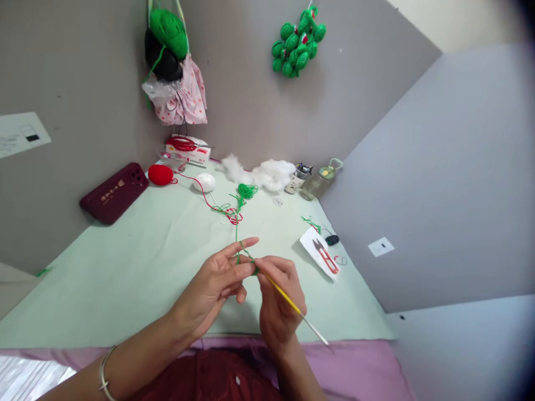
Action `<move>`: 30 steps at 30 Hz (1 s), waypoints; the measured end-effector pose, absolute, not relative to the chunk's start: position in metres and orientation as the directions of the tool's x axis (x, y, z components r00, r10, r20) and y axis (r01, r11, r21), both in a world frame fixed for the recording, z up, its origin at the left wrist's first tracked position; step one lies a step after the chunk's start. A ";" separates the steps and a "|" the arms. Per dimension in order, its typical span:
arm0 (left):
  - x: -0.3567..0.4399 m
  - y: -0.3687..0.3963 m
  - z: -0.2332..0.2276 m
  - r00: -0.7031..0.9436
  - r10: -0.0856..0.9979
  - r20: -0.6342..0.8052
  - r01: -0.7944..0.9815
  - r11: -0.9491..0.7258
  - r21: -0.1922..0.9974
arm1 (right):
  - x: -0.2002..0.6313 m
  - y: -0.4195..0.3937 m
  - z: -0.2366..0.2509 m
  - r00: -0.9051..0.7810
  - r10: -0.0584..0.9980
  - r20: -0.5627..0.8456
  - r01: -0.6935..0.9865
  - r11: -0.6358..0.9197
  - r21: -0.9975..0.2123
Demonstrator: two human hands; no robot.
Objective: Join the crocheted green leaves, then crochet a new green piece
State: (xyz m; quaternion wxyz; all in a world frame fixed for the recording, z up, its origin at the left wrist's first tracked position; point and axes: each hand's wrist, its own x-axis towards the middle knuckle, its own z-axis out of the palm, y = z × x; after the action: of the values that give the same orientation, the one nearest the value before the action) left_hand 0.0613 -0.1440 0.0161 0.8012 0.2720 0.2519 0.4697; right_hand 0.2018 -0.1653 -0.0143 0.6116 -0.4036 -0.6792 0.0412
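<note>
My left hand (221, 278) pinches a small piece of green crochet work (255, 270) between thumb and fingers, and its index finger is stretched out with green yarn (237, 234) looped over it. That strand runs back to a loose green tangle (247, 191) on the table. In my right hand (281, 298) is a crochet hook (288, 298) with a yellow grip and a silvery shaft slanting down to the right. The hook's working tip meets the green piece, mostly hidden by my fingers. Both hands touch around it, above the table.
Behind the hands lie a red yarn ball (160, 175), a white yarn ball (204, 182) and white stuffing (273, 174). Thread snips (326, 256) rest on white paper at right. A bottle (320, 181) stands at the back right, a maroon phone (115, 193) at the left.
</note>
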 end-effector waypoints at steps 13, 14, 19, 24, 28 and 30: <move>0.075 -0.149 0.016 0.304 0.951 -0.054 -0.604 0.236 0.761 | 0.208 -0.174 -0.007 0.104 0.688 0.718 0.423 0.623 -0.658; 0.076 -0.149 0.015 0.320 0.946 -0.054 -0.596 0.246 0.765 | 0.211 -0.175 -0.007 0.116 0.725 0.679 0.375 0.601 -0.706; 0.080 -0.145 0.015 0.427 0.899 -0.099 -0.554 0.347 0.757 | 0.220 -0.178 -0.005 0.148 0.787 0.598 0.240 0.558 -0.794; 0.081 -0.140 0.016 0.432 0.895 -0.112 -0.533 0.354 0.769 | 0.230 -0.184 -0.003 0.223 0.770 0.598 0.271 0.540 -0.797; 0.079 -0.139 0.015 0.454 0.884 -0.116 -0.509 0.364 0.780 | 0.238 -0.181 0.002 0.311 0.851 0.423 -0.014 0.449 -0.893; 0.080 -0.139 0.013 0.464 0.878 -0.115 -0.495 0.365 0.788 | 0.239 -0.178 0.003 0.322 0.884 0.339 -0.143 0.400 -0.905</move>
State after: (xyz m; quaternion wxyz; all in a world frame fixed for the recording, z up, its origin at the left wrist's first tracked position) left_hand 0.0802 -0.1388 0.0130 0.7799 0.3516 0.2724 0.4404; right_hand 0.2395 -0.1782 0.0033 0.7030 -0.4083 -0.4534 0.3653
